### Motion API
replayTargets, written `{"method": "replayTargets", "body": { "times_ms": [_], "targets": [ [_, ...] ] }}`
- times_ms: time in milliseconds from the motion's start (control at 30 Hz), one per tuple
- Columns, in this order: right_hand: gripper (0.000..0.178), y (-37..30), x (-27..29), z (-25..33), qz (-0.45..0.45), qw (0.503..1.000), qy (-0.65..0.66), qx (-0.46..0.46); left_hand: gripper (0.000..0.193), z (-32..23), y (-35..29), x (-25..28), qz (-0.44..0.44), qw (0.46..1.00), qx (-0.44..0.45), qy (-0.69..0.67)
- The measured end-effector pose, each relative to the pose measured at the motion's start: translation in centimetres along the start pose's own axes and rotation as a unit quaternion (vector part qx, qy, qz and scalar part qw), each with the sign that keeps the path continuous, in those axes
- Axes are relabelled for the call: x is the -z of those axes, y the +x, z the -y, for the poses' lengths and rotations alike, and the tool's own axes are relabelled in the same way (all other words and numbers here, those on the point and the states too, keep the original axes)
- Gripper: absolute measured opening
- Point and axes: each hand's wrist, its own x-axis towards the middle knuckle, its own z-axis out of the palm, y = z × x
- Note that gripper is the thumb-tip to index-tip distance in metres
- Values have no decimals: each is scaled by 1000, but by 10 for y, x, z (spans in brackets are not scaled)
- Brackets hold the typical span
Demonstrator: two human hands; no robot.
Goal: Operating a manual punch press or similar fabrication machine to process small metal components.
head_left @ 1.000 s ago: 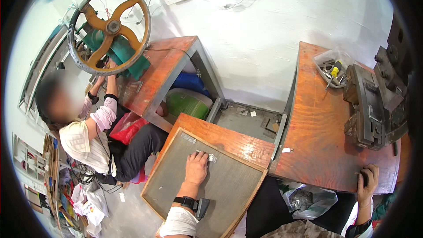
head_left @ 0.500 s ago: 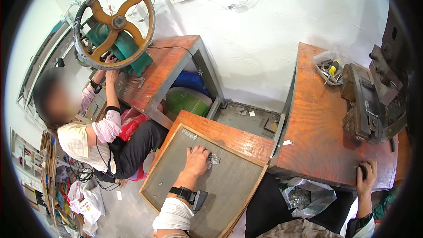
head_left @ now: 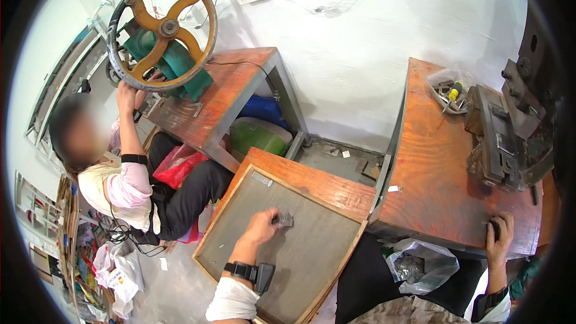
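My left hand (head_left: 261, 227) is over a wood-framed grey tray (head_left: 240, 246), its fingers pinched at the near side of a small cluster of metal pieces (head_left: 285, 220). The exact shape of those pieces is too small to make out. Toward the tray's far left corner lies a neat row of small silver pieces (head_left: 261, 179). At the front edge of the right-hand bench, my right hand (head_left: 501, 235) is curled over a small dark object (head_left: 494, 231), mostly hidden by the fingers.
A dark metal machine (head_left: 510, 138) stands on the orange wooden bench (head_left: 426, 150), near a bag of metal bits (head_left: 450, 96) with a yellow-handled screwdriver. An open plastic bag (head_left: 420, 267) rests on my lap. At left a co-worker (head_left: 129, 186) sits by a handwheel press (head_left: 168, 29).
My left hand has drawn back slightly and its fingers have gathered from spread to pinched at the metal pieces. The co-worker's arm has risen toward the wheel. My right hand stays put.
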Motion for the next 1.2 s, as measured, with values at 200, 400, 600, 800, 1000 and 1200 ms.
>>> {"method": "replayTargets", "body": {
  "times_ms": [200, 400, 600, 800, 1000, 1200],
  "targets": [
    [11, -1, 1, -1, 3, 1000, -5, -15, 24, 0, -25, -22, -37, 992, -73, 95],
    [10, -2, -3, -3, 7, 1000, 6, -16, 27, 4, -16, -22, -170, 966, -156, 119],
    [9, -6, -5, -7, 13, 1000, -18, -16, 23, 8, -28, -34, -169, 984, -48, 16],
    [10, -16, -5, -24, 17, 1000, -18, -9, 26, 0, -35, -38, -137, 986, -65, 71],
    [11, -13, 3, -18, 25, 999, -34, -23, 27, -20, -37, -52, -195, 980, -11, -33],
    [15, 6, -7, 6, -9, 1000, -14, 2, 30, -159, -33, 1, -159, 953, -136, -218]
  ]
}}
